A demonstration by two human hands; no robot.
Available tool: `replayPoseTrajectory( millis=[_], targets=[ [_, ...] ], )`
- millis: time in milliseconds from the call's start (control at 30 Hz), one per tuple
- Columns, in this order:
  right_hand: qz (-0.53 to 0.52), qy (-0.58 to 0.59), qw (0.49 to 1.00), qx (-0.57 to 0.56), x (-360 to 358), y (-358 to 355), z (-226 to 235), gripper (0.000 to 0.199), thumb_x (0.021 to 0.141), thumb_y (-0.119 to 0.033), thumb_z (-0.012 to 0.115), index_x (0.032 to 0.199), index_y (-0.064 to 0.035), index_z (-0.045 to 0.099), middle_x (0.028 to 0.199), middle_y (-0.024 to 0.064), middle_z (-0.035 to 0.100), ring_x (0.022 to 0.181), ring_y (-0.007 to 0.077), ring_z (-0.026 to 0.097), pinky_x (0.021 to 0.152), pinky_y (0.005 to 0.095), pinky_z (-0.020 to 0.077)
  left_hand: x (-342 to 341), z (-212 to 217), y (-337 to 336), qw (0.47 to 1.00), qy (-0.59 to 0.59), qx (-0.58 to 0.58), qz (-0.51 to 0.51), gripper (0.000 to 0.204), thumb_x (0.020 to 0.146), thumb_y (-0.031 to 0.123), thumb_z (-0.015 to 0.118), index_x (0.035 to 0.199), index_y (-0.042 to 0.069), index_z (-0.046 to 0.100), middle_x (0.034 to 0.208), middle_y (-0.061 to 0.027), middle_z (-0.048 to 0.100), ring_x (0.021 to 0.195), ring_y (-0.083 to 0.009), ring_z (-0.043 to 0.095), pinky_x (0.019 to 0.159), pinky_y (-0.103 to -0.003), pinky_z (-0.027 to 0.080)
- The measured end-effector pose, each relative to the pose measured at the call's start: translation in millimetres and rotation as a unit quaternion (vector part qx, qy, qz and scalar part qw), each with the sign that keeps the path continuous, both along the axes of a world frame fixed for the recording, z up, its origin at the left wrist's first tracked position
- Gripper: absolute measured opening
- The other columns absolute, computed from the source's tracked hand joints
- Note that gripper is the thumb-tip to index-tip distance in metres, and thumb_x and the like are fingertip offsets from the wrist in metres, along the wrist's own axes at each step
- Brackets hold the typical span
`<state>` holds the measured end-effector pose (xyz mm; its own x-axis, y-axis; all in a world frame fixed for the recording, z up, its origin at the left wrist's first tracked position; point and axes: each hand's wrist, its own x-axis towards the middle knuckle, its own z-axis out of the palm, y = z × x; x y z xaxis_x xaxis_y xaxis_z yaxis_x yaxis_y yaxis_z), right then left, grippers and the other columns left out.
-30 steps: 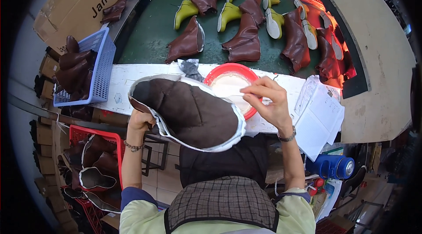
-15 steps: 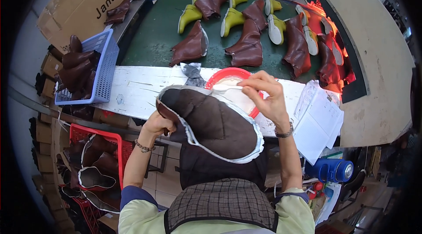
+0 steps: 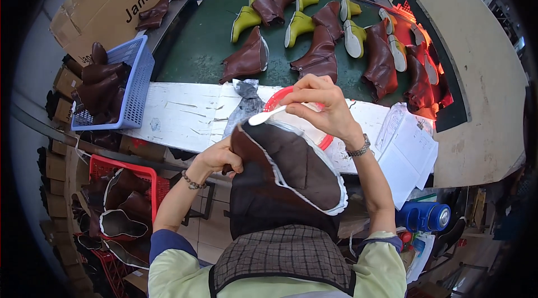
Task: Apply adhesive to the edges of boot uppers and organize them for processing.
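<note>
Brown boot upper point(image 3: 283, 177) upright over my lap, between my hands, below red bowl point(image 3: 300, 124). Bowl mostly hidden behind right hand; brush tip hard to make out. My left hand point(image 3: 221, 158) clamped on upper's left edge. My right hand point(image 3: 322, 105) pinched shut on white brush point(image 3: 266, 116), above upper's top rim.
</note>
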<state>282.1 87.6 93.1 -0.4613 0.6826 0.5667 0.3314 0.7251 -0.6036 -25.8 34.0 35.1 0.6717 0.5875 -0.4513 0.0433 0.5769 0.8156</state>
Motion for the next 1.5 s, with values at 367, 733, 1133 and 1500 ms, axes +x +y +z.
replayPoseTrajectory(
  millis=[367,733,1133,1500],
  targets=[
    [-0.022,0.155,0.983,-0.098,14,-20,-49,0.016,0.083,-0.002,0.078,0.099,-0.0040,0.078,0.098,0.0048,0.065,0.087,0.0140,0.061,0.078,0.0265,0.0488,-27,-30,-3,0.972,-0.102,0.120,0.175,0.027,0.054,-0.011,0.062,0.080,-0.012,0.067,0.064,-0.0203,0.066,0.046,-0.0272,0.062,0.042,-0.035,0.050],
    [-0.147,0.131,0.973,-0.119,50,-52,-64,0.014,0.081,-0.005,0.079,0.095,-0.0056,0.079,0.090,0.0019,0.067,0.077,0.0122,0.060,0.081,0.0303,0.0404,-61,-23,-5,0.922,-0.066,0.168,0.342,0.014,0.053,-0.007,0.057,0.066,-0.008,0.061,0.052,-0.0147,0.056,0.040,-0.0258,0.055,0.039,-0.037,0.046],
    [-0.328,0.336,0.835,-0.287,98,-35,-183,0.022,0.106,-0.021,0.055,0.114,-0.0008,0.058,0.079,-0.0008,0.055,0.050,0.0018,0.041,0.040,0.0184,0.0295,-110,-17,88,0.857,0.050,0.286,0.426,0.047,0.073,-0.004,0.058,0.120,-0.007,0.058,0.091,-0.0123,0.066,0.066,-0.0196,0.062,0.055,-0.032,0.055],
    [-0.350,0.365,0.816,-0.281,94,-37,-181,0.017,0.106,-0.018,0.055,0.111,-0.0014,0.057,0.076,-0.0019,0.054,0.050,0.0008,0.040,0.041,0.0182,0.0295,-89,-72,268,0.507,0.543,0.566,0.356,0.071,0.069,0.011,0.084,0.131,0.009,0.049,0.121,-0.0192,0.057,0.116,-0.0420,0.054,0.097,-0.047,0.048]
  ],
)
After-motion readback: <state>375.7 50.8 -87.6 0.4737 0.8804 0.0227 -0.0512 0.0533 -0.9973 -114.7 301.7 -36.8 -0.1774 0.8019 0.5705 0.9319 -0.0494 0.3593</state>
